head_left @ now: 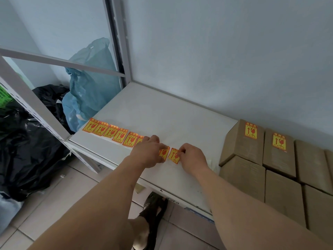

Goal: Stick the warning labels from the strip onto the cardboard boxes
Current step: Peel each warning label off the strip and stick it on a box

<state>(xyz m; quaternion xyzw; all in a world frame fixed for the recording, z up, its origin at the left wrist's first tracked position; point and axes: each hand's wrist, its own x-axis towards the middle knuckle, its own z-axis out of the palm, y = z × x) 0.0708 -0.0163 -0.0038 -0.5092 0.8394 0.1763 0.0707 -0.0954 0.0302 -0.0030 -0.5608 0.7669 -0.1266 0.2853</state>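
A strip of yellow-and-red warning labels (111, 132) lies along the front of a white shelf (162, 116). My left hand (149, 153) presses down on the strip's right end, covering part of it. My right hand (192, 156) pinches the last label (173, 155) at its right edge; whether it is lifted off the strip I cannot tell. Several brown cardboard boxes (281, 177) stand at the right of the shelf. Two back boxes carry a label each: one label (251, 130) on the left box, another label (279, 140) beside it.
The white wall rises behind the shelf. A grey metal rack post (36, 107) stands at the left. Beyond it lie a blue plastic bag (90, 87) and black bags (30, 152) on the tiled floor. My sandalled foot (153, 213) shows under the shelf edge.
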